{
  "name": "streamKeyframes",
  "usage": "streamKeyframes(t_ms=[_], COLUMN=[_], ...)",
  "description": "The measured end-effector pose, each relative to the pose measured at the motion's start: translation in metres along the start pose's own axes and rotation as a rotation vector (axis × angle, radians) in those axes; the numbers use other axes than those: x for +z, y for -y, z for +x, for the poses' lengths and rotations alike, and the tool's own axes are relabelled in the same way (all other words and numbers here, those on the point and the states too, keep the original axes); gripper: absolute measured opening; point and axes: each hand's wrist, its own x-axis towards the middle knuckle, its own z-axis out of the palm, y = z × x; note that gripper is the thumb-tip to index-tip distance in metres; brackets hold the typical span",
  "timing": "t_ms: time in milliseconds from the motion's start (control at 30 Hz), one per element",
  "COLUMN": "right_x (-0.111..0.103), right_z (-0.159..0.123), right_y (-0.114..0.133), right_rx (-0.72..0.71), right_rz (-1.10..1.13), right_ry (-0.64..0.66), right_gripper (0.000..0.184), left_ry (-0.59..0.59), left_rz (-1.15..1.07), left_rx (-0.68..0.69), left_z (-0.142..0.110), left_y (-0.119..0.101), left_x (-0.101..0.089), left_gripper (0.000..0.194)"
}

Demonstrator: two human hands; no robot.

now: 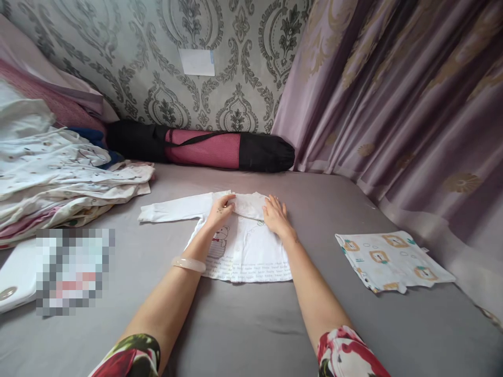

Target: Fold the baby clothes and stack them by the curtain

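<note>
A small white long-sleeved baby shirt (258, 246) lies front side up on the grey sheet, with a bear drawing and rows of small print near its hem. Its sleeve on the left stretches out flat; the other sleeve does not show at the right side. My left hand (221, 211) is at the left of the neckline, thumb and fingers pinched on the cloth. At the right shoulder, my right hand (278, 214) rests with fingers apart on the fabric. A pale bangle (188, 265) circles my left wrist.
Piled clothes (51, 173) fill the left side. A folded printed garment (393, 261) lies at right. Along the wall is a black and pink roll bag (202, 148). A white flat object (25, 272) sits at left beside a blurred item (76, 272). Purple curtains (377, 104) hang at right.
</note>
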Motion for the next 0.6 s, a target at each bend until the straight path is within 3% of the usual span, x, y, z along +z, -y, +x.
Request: streamKeyframes(t_ms=[133, 333, 600], right_x=[0.007, 0.009, 0.011], right_z=[-0.007, -0.006, -0.004], right_y=[0.003, -0.002, -0.002], right_rx=[-0.004, 0.029, 0.053], right_rz=[-0.123, -0.133, -0.134], right_ry=[0.096, 0.124, 0.149], right_gripper=[0.059, 0.065, 0.066], left_ry=[0.01, 0.003, 0.055], left_rz=[0.061, 0.227, 0.488], left_rx=[-0.015, -0.003, 0.137], left_z=[0.0, 0.0, 0.002], left_y=[0.0, 0.004, 0.012], left_x=[-0.002, -0.004, -0.007], left_gripper=[0.048, 0.047, 0.048])
